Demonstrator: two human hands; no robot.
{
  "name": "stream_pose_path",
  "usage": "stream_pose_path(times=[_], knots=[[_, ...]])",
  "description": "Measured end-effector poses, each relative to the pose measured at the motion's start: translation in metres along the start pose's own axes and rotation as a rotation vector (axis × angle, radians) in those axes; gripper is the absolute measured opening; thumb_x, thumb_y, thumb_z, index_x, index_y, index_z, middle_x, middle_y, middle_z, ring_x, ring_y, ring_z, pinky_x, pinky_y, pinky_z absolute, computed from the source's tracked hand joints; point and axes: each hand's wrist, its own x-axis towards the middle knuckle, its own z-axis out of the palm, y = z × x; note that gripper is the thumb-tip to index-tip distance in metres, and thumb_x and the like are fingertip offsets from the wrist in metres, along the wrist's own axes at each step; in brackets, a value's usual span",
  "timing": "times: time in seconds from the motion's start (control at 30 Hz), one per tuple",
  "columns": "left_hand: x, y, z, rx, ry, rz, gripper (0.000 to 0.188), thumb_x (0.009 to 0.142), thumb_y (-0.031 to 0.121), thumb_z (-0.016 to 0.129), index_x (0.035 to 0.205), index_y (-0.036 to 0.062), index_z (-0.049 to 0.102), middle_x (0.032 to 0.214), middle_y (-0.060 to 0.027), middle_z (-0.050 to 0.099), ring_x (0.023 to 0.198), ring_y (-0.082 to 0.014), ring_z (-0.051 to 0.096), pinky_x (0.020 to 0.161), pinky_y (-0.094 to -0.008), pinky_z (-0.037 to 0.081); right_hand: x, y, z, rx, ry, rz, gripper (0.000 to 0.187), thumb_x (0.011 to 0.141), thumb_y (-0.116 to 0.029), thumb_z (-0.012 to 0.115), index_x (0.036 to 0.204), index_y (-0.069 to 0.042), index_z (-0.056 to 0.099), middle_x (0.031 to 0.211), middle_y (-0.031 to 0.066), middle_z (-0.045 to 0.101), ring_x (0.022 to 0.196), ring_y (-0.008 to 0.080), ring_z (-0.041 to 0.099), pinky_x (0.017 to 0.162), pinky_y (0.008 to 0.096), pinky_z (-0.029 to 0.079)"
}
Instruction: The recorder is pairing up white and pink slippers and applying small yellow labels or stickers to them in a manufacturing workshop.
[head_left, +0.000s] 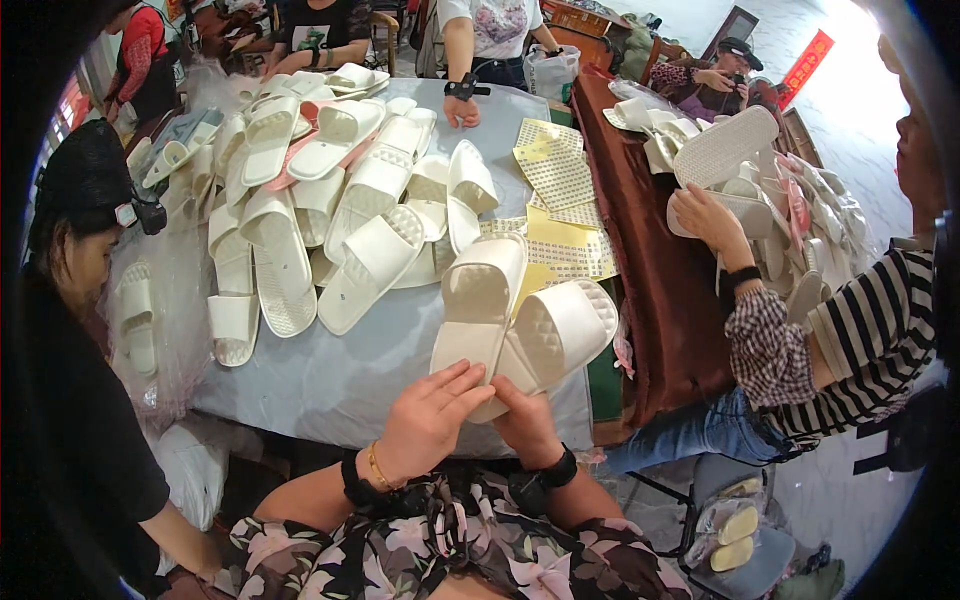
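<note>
Left hand (pixel 432 412) flat, fingers together, laid over the heel of one cream slipper (pixel 478 305). Right hand (pixel 524 418) curled beneath, fingers pinching the heel of a second slipper (pixel 562 330). Both soft, moulded foam, quilted straps, held just above the grey table's (pixel 350 370) near edge.

A gray table (pixel 340 370) holds a big pile of white slippers (pixel 320 200) at 10 o'clock. Yellow sticker sheets (pixel 560 215) lie at 1 o'clock.

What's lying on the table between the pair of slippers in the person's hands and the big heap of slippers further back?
In the head view, only bare grey tablecloth lies between the held slippers and the heap.
</note>
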Motion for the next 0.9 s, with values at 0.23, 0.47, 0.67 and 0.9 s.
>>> stream_pose_path(times=[0.23,0.47,0.67,0.9], knots=[[-0.013,-0.007,0.013,-0.061,0.065,-0.017,0.031,0.079,-0.005,0.062,0.108,0.0051,0.064,0.109,-0.0114,0.068,0.105,-0.0305,0.064,0.085,-0.0375,0.052,0.006,0.006,-0.006,-0.132,-0.104,-0.055,0.04,0.086,-0.006,0.065,0.124,-0.002,0.055,0.115,0.0089,0.063,0.103,0.0205,0.062,0.086,0.0324,0.05],[-0.005,-0.013,-0.005,0.07,0.432,-0.206,0.038,0.075,-0.001,0.072,0.111,0.0042,0.062,0.097,-0.0114,0.064,0.078,-0.0271,0.063,0.072,-0.0345,0.051,0.0,-0.005,0.006,-0.005,-0.068,0.082,0.047,0.083,-0.004,0.067,0.128,-0.002,0.052,0.119,0.0079,0.062,0.107,0.0211,0.06,0.09,0.033,0.049],[0.032,-0.006,-0.013,-0.226,0.218,-0.389,0.026,0.078,0.007,0.073,0.102,0.0024,0.063,0.09,-0.0102,0.063,0.071,-0.0236,0.062,0.062,-0.0324,0.05,-0.001,0.002,0.015,-0.328,-0.1,-0.047,0.052,0.081,-0.008,0.07,0.129,-0.002,0.05,0.119,0.0061,0.059,0.107,0.0172,0.057,0.091,0.0319,0.046],[0.044,-0.024,0.003,-0.236,0.274,-0.465,0.017,0.081,0.009,0.072,0.094,-0.0007,0.066,0.078,-0.0094,0.065,0.061,-0.016,0.062,0.058,-0.0282,0.049,-0.007,0.012,0.017,-0.549,-0.061,-0.128,0.048,0.085,-0.017,0.073,0.126,-0.002,0.053,0.112,0.0036,0.059,0.1,0.0125,0.054,0.086,0.0287,0.046]])
